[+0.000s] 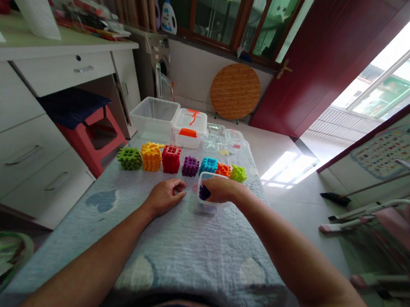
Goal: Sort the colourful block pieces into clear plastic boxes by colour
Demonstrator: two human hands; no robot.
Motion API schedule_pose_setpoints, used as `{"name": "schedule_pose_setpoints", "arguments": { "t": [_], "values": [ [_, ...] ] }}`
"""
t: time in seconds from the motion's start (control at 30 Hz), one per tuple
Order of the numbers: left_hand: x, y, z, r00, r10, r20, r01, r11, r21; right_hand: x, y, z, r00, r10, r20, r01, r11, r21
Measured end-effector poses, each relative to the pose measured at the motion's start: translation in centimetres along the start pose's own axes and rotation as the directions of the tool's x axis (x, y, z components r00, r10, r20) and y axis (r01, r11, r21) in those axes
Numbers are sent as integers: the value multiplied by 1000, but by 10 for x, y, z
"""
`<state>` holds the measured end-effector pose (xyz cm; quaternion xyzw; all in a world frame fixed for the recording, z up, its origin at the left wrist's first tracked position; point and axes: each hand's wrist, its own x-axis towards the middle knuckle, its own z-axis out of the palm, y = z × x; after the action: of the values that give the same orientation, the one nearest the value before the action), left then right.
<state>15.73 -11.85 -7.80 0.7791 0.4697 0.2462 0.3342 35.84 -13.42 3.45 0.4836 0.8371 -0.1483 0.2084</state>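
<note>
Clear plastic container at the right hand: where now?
In the head view, the container is near centre, right of the left hand, nearer than the blue plastic blocks.

an open clear tub [209,207] holds what seems a dark purple block [204,192].

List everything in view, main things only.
Patterned cloth: 1, blue-grey, foreground
Toothed plastic blocks: 7, green, yellow, red, purple, blue, orange, lime, rowed across cloth
Small plastic tub: 1, clear, before blocks
Plastic piece: 1, dark purple, in tub
Large plastic bin: 1, clear, behind blocks
Lidded plastic box: 1, clear, orange-latched, beside bin
Small plastic containers: several, clear, beyond blocks
Plastic stool: 1, pink, left
Door: 1, dark red, far right
Left grip: 1, bare hand, beside tub
Right grip: 1, bare hand, in tub
</note>
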Motion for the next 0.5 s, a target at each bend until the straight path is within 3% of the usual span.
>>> {"name": "schedule_pose_setpoints", "arguments": {
  "t": [0.3, 0.5],
  "values": [
    [2, -3, 2, 1000, 2, 3, -2, 1000, 25, -2, 2, -1, 996, -65, -59, 70, 994, 82],
    [1, -1, 1, 1000, 0, 1, 0, 1000, 25, -3, 0, -2, 999, -20, -30, 21, 999, 46]
  ]
}}
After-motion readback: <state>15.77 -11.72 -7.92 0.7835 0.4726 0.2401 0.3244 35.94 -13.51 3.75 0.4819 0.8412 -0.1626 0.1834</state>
